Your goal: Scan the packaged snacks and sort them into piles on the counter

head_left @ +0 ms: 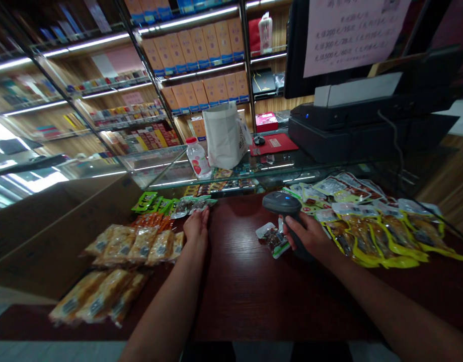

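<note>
My right hand [309, 235] is wrapped round the handle of a dark barcode scanner [282, 202], whose head points left and shows a small blue light. Below the scanner, a small snack packet [272, 238] with dark contents and green edges lies on the dark red table [231, 281]. Over on the left, my left hand [197, 226] has its fingers closed at the edge of some clear snack packets [189, 205]. Green packets [146, 202] and orange packets [151, 221] lie left of those. Wrapped bread-like packs [128, 244] sit nearer me, beside my left forearm.
An open cardboard box [65, 226] stands at the left. Yellow-edged vacuum packs [382, 234] lie at the right, below a dark monitor and register [352, 130]. Behind the table, a glass counter holds a white paper bag [224, 136] and a red-capped bottle [197, 160].
</note>
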A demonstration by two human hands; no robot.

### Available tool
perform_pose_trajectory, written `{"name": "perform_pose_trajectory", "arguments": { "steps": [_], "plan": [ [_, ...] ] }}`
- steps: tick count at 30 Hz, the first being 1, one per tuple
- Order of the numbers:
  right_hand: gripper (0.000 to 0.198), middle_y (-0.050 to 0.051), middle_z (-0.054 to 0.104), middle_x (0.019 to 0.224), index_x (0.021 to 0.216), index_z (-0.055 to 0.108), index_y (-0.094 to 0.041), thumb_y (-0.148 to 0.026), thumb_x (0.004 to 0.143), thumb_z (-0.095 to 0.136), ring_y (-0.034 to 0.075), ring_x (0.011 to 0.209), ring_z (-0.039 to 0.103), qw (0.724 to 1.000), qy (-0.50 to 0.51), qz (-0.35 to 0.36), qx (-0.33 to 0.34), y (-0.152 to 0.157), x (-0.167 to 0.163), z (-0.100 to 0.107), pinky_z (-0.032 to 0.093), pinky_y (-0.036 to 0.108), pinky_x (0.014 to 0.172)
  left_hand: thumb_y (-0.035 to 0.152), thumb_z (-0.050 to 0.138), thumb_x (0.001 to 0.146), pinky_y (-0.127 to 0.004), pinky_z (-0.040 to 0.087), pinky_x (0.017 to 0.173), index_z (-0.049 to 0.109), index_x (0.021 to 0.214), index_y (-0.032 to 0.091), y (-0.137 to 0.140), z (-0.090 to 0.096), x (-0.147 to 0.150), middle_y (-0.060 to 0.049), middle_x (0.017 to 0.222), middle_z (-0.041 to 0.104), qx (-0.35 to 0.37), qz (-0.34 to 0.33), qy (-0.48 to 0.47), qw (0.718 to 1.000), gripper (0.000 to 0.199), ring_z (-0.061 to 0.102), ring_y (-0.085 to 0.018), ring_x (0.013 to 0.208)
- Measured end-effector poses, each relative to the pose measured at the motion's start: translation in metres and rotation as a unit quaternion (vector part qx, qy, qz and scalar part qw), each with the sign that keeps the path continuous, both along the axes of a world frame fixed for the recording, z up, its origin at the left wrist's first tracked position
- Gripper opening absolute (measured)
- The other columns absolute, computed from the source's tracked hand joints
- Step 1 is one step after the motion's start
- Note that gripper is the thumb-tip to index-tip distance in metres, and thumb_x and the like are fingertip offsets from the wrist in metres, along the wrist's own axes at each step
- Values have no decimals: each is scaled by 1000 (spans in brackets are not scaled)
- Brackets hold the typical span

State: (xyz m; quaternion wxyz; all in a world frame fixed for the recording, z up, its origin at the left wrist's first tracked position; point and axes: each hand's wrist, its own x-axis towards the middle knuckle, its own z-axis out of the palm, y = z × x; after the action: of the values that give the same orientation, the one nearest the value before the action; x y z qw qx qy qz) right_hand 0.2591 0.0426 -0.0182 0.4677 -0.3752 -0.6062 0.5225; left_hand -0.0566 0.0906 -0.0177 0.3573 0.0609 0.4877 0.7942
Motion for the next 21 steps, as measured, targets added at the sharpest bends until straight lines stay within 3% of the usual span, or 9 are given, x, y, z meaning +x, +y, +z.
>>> {"name": "perform_pose_trajectory", "arguments": {
  "steps": [4, 10, 14, 17, 19, 21],
  "plan": [
    [45, -5, 59, 55, 80, 60, -21, -65, 90, 59, 10, 41, 53, 1000, 9, -9, -2, 1, 0, 3, 44, 23, 43, 0, 55, 92, -19, 61, 76, 58, 90, 15, -1, 3, 0, -2, 83, 64, -22, -19, -17, 999, 15, 71, -10, 77],
    [49, -4, 60, 52, 75, 60, -22, -69, 85, 62, 10, 38, 52, 999, 34, -20, -10, 4, 1, 7, 43, 23, 41, 14, 50, 99, -23, 61, 65, 59, 98, 13, -6, 21, -1, -9, 87, 65, -82, -83, -34, 993, 9, 69, -14, 76],
    [48, -5, 58, 50, 74, 60, -22, -68, 85, 63, 10, 39, 52, 998, 58, -26, -15, 5, 2, 10, 44, 22, 40, 17, 51, 99, -22, 58, 61, 57, 94, 16, -19, 26, 6, -3, 79, 58, -105, -100, -14, 989, 7, 62, -11, 65],
    [46, -5, 60, 53, 75, 61, -22, -66, 86, 64, 11, 40, 53, 997, 75, -31, -18, 6, 4, 12, 45, 22, 40, 17, 60, 93, -18, 51, 56, 59, 95, 18, -28, 19, 24, 0, 77, 58, -98, -123, 16, 987, 2, 57, -8, 58],
    [44, -5, 61, 56, 78, 61, -22, -65, 86, 65, 10, 41, 53, 995, 87, -43, -20, 7, 5, 14, 46, 22, 40, 18, 72, 84, -20, 49, 57, 65, 94, 18, -31, 12, 41, -1, 80, 64, -94, -209, 93, 969, 12, 58, -10, 60],
    [43, -5, 64, 61, 82, 61, -22, -65, 85, 66, 10, 42, 54, 993, 99, -59, -20, 9, 6, 15, 46, 22, 41, 23, 82, 72, -24, 49, 61, 70, 90, 17, -31, 5, 59, -4, 84, 68, -94, -345, 242, 902, 23, 61, -13, 66]
  ]
}}
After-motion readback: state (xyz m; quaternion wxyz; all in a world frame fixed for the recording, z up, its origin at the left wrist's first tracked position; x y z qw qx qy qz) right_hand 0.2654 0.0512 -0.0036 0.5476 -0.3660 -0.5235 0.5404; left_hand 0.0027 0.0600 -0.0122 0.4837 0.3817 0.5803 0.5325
